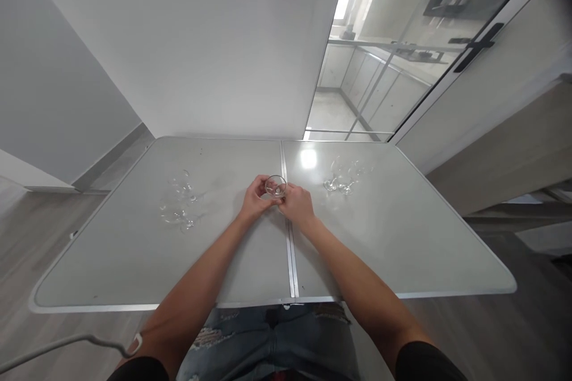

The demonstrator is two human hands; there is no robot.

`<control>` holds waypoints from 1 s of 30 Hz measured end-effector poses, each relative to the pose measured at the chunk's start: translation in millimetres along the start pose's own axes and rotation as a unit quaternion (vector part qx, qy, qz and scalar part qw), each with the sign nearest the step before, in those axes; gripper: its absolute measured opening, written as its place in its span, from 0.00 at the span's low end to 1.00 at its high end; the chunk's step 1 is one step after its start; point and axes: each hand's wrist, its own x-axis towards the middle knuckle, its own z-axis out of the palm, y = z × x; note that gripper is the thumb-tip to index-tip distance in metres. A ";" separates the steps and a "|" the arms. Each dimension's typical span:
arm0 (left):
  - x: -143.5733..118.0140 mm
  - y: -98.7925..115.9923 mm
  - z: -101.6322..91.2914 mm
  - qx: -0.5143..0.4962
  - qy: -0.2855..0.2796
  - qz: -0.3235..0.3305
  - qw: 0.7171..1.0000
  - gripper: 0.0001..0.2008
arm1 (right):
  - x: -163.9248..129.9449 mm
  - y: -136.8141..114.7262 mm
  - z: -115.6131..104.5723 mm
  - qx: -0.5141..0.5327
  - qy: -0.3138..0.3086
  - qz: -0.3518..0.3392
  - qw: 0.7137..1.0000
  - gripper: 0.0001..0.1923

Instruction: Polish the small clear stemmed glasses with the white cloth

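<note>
Glass cup (275, 186), small and clear, sits at the centre seam of a grey folding table (134, 262), clasped from both sides: the left hand (254, 197) at nine o'clock and the right hand (297, 205) at four o'clock have fingers closed on it. The handling looks mid-step; any next move calls for a steady two-handed hold on slippery glass. More clear glassware (181, 208) clusters at nine o'clock, stemmed glasses (342, 178) at two o'clock. A white wall (201, 41) and glazed sliding door (402, 53) stand at twelve.
</note>
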 end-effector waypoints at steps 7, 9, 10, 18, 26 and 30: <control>-0.9 5.8 -5.0 -0.100 0.026 0.025 0.994 0.32 | -26.6 -17.6 -39.2 0.130 0.120 0.009 0.984 0.11; -2.6 5.8 -5.2 -0.070 0.018 -0.009 0.997 0.32 | -49.0 -14.6 -50.0 0.171 0.130 0.011 0.977 0.10; -3.4 5.4 -4.8 -0.051 0.010 -0.023 0.998 0.32 | -61.7 -9.3 -54.7 0.179 0.134 0.023 0.974 0.10; -3.5 1.4 1.3 0.019 -0.020 -0.032 0.999 0.32 | -129.2 85.1 -84.5 0.035 0.233 0.213 0.948 0.14; -2.3 -3.4 -1.3 0.063 -0.026 -0.030 0.997 0.31 | -103.9 133.1 -82.6 0.039 0.232 0.271 0.933 0.15; -1.3 -7.5 -0.8 0.064 -0.022 -0.041 0.997 0.31 | -91.8 159.9 -82.0 0.039 0.233 0.297 0.925 0.15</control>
